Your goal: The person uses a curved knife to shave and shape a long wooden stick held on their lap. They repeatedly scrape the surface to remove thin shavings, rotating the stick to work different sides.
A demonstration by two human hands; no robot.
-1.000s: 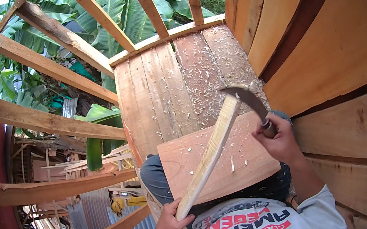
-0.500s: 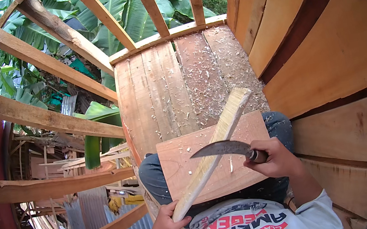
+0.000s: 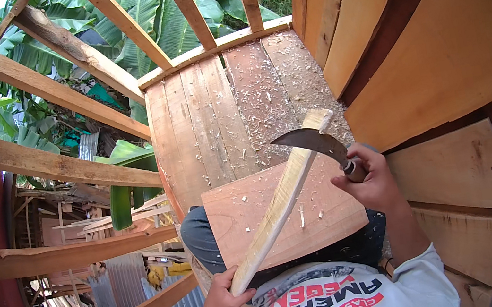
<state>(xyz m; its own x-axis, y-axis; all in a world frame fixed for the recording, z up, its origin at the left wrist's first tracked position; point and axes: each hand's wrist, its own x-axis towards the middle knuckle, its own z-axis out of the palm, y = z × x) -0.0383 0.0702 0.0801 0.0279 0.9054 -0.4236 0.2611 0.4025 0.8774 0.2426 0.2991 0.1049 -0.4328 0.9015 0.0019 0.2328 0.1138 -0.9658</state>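
Observation:
My left hand (image 3: 223, 295) grips the near end of a long, pale strip of wood (image 3: 278, 210), which slants up and away to the right. In my right hand (image 3: 369, 180) is the handle of a knife with a dark, curved blade (image 3: 312, 140). The blade lies across the strip near its far end; whether it bites into the wood I cannot tell. Under the strip, a flat reddish board (image 3: 327, 211) rests across my lap, with a few small chips on it.
Wood shavings (image 3: 262, 95) litter the plank floor (image 3: 191, 136) ahead. Wooden slats form an open railing (image 3: 58, 155) on the left and front, with banana leaves beyond. A plank wall (image 3: 440, 69) stands close on the right. Corrugated metal sheets (image 3: 130, 296) lie below, past the railing.
The knife has moved up and away along the strip, from its middle to near its far end. My left hand keeps its hold, and the view has shifted slightly.

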